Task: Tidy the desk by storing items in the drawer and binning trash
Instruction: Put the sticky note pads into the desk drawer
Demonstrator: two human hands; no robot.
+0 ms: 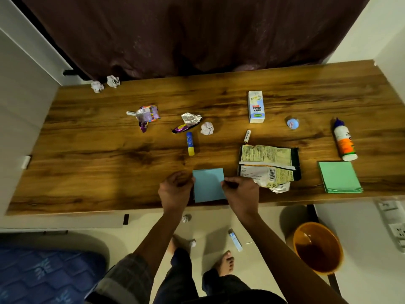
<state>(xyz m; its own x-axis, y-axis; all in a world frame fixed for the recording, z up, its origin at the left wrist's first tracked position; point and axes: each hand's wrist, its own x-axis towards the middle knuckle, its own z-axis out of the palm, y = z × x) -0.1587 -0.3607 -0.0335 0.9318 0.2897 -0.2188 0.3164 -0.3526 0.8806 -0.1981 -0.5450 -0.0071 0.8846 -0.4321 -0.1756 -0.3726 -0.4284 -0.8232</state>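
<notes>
We're seeing both hands at the near edge of the bench (87,150), clamped on the blue sticky-note pad (208,185): left hand (175,190) is pinching its left edge, right hand (241,191) is pinching its right edge. The pad is lying flat near the bench's front edge. Just right of it a torn snack wrapper (268,165) is lying, with a green sticky-note pad (339,177) farther right. A glue stick (190,143) is sitting just behind the blue pad. A milkshake carton (256,107) and glue bottle (344,140) are sitting farther back. An orange bin (317,246) is standing on the floor, lower right.
</notes>
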